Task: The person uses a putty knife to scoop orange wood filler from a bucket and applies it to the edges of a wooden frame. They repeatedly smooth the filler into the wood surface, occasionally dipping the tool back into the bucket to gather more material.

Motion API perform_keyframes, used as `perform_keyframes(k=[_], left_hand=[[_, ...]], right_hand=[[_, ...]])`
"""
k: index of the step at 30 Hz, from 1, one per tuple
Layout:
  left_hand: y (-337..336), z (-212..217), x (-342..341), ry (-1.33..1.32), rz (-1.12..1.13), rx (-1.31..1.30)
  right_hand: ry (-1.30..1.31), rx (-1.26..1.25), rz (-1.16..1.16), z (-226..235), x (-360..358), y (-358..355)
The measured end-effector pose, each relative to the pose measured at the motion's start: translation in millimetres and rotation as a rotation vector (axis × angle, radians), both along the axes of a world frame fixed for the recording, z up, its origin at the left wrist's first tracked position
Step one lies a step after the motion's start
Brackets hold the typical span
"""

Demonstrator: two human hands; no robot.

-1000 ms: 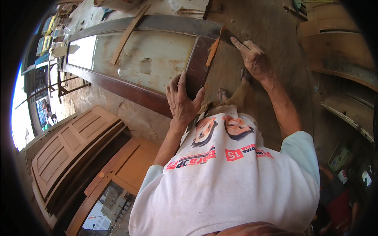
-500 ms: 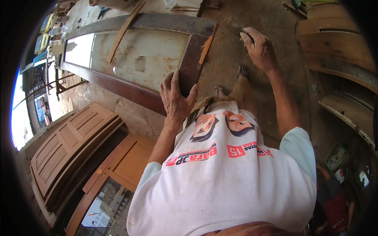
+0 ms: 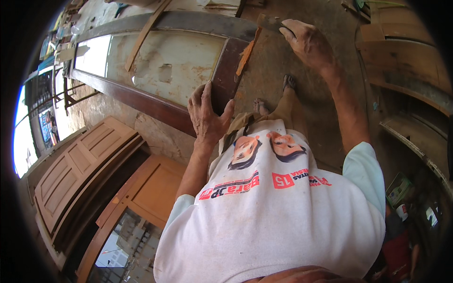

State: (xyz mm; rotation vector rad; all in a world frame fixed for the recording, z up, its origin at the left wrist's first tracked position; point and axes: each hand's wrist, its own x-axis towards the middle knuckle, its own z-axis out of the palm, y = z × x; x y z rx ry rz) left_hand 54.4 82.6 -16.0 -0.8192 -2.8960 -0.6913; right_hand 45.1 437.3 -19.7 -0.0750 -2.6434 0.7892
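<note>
A long dark wooden door frame [image 3: 155,108] lies flat in front of me, with a pale panel [image 3: 174,61] inside it. My left hand [image 3: 207,115] grips the frame's near end rail [image 3: 226,70], fingers spread over the wood. My right hand [image 3: 306,42] is stretched forward at the far corner of that rail, closed on a small flat tool [image 3: 269,21] that I cannot make out clearly. An orange strip [image 3: 245,54] runs along the rail's right edge, below the tool.
A thin wooden slat [image 3: 144,35] lies across the frame. Panelled doors [image 3: 80,170] are stacked at the lower left. Wooden frames and boards [image 3: 406,56] lean at the right. My feet [image 3: 273,94] stand on a dusty floor.
My right hand has reached farther forward along the rail to its far corner. My left hand has stayed on the rail's near end.
</note>
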Motion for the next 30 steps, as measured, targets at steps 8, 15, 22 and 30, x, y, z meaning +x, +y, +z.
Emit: perform_keyframes(k=[8,15,22,30], left_hand=[[-0.8,-0.5,-0.8,0.002,-0.005,-0.007],[-1.9,-1.4,-0.9,-0.012,-0.015,-0.021],[2.6,-1.3,-3.0,-0.001,-0.053,-0.017],[1.2,-3.8,-4.2,0.033,-0.079,-0.016]], right_hand=[[0.062,0.102,0.059,-9.0,-3.8,7.0],[-0.137,0.071,0.087,13.6,-7.3,2.7],[-0.179,0.015,0.073,4.7,2.8,0.7],[-0.129,-0.582,0.011,-13.1,39.5,-19.7]])
